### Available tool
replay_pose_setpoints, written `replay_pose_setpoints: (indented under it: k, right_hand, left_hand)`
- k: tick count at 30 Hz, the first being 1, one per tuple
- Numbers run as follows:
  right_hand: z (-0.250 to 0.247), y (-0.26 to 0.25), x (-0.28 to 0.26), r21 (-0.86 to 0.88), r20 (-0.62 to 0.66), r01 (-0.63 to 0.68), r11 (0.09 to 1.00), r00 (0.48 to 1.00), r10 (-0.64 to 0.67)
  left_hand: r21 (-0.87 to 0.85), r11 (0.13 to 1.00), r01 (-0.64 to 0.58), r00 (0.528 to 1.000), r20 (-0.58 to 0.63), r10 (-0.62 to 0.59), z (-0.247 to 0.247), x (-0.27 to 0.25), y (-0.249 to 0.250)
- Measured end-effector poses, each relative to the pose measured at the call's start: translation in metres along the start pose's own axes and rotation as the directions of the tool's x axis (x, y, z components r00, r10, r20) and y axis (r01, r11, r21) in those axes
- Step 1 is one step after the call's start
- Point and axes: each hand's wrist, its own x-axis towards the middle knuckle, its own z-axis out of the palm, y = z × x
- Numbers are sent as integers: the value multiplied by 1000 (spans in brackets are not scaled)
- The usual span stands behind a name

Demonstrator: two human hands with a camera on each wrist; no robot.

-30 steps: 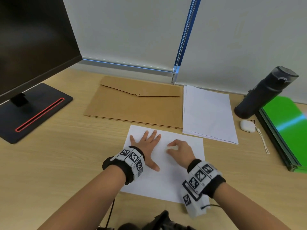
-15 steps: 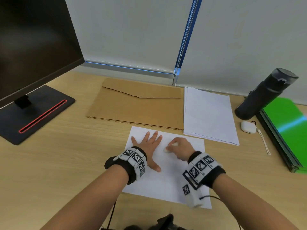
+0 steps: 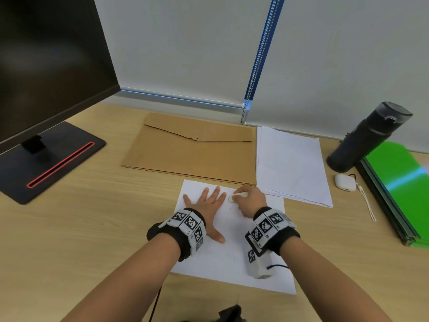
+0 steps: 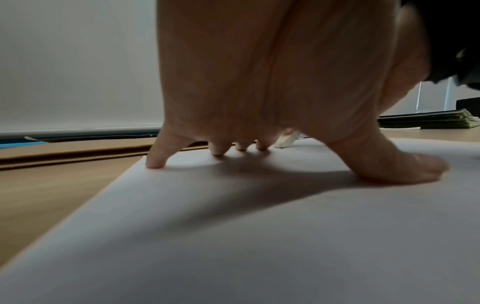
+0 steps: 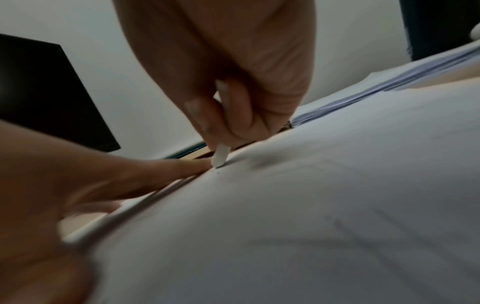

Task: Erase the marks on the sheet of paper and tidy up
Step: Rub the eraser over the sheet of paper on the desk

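A white sheet of paper [image 3: 234, 259] lies on the wooden desk in front of me. My left hand [image 3: 209, 205] presses flat on its upper left part, fingers spread and straight [image 4: 155, 160]. My right hand [image 3: 249, 202] pinches a small white eraser [image 3: 232, 198] between thumb and fingers, its tip touching the paper right beside my left index finger. The right wrist view shows the eraser [image 5: 220, 156] standing on the sheet [image 5: 311, 205] with faint grey marks and a few crumbs near it. The eraser [image 4: 284, 142] also shows behind my left fingers.
A brown envelope folder [image 3: 192, 149] lies just beyond the sheet, a stack of white paper [image 3: 292, 163] to its right. A dark bottle [image 3: 366, 138], white earbud case [image 3: 345, 182] and green folders [image 3: 401, 182] stand at right. A monitor base [image 3: 46, 159] sits at left.
My right hand with the eraser has moved left and slightly away from me across the sheet, ending close to my left fingers. The left hand stays pressed in place.
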Motion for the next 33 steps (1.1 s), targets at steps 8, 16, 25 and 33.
replay_pose_setpoints:
  k: [8, 16, 25, 33]
  right_hand:
    - [1, 6, -10, -34, 156, -3, 999, 988, 8]
    - [4, 12, -8, -94, 53, 61, 994, 997, -57]
    - [-2, 6, -4, -18, 33, 40, 999, 999, -40]
    - [-8, 3, -2, -9, 41, 26, 1000, 999, -26]
  left_hand:
    - [7, 1000, 3, 1000, 3, -3, 1, 2, 1]
    - [10, 1000, 5, 1000, 12, -5, 1, 2, 0]
    - [15, 1000, 5, 1000, 11, -5, 0, 0, 0]
    - [17, 1000, 2, 1000, 18, -2, -1, -1, 1]
